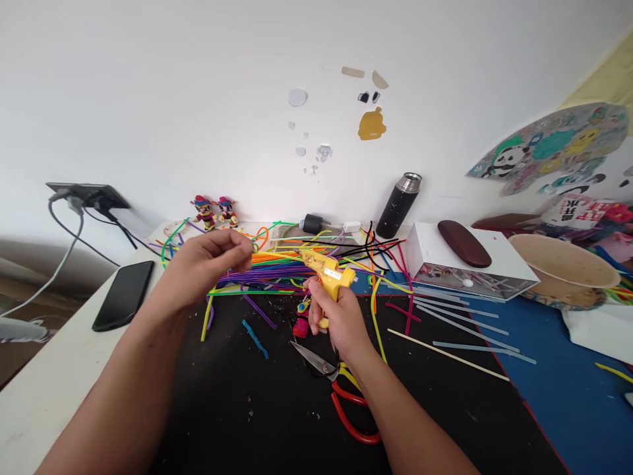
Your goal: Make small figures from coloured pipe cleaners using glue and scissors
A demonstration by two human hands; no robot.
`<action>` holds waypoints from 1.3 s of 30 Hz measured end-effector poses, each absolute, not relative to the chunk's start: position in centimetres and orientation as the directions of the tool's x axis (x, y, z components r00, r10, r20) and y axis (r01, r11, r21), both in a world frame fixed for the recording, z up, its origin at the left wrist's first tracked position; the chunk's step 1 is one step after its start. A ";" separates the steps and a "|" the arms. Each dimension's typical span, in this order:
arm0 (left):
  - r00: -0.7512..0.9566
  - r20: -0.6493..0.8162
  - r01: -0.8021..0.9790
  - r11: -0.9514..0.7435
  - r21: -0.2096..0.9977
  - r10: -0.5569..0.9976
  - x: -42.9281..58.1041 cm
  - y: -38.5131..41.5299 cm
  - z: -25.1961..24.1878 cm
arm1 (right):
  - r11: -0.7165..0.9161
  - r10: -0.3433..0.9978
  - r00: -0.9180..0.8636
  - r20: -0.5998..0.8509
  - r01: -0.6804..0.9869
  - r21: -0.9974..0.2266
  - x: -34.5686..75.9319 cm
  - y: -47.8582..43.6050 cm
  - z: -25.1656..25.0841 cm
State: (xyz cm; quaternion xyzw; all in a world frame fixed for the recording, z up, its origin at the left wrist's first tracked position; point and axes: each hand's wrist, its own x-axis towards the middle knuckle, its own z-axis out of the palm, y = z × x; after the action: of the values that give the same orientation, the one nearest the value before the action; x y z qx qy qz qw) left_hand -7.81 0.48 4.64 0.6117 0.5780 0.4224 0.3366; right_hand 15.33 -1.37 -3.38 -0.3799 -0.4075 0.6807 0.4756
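My right hand (pixel 341 315) is wrapped around the handle of a yellow hot glue gun (pixel 332 278), its nozzle pointing up and left. Raised to the left of the nozzle, my left hand (pixel 210 264) has thumb and fingers pinched together. A tiny greenish bit shows at those fingertips, too small to name. Between and behind the hands lies a heap of coloured pipe cleaners (pixel 267 274). A small pink, blue and yellow figure piece (pixel 301 324) is just left of my right hand. Below that hand rest scissors with red handles (pixel 353 429), their blades partly spread.
Glue sticks (pixel 475 323) and a wooden stick (pixel 448 356) lie at right. A black flask (pixel 398 206), a white box (pixel 435 254) and a bowl (pixel 564 264) stand behind. Two small figures (pixel 215 211) are by the wall; a phone (pixel 123 295) is at left. A black mat (pixel 237 409) covers the front.
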 end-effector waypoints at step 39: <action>0.104 0.339 0.489 -0.345 0.801 0.935 -10.0 -3.4 8.7 | 0.703 0.609 -0.780 -0.146 0.616 -0.355 6.8 -6.7 -3.2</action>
State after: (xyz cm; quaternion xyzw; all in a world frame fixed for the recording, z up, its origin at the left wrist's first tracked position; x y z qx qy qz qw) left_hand -10.01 -3.43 8.70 0.6969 0.5109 0.4322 0.2580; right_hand 6.84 -6.71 -3.17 -0.3318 -0.9228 0.1956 -0.0089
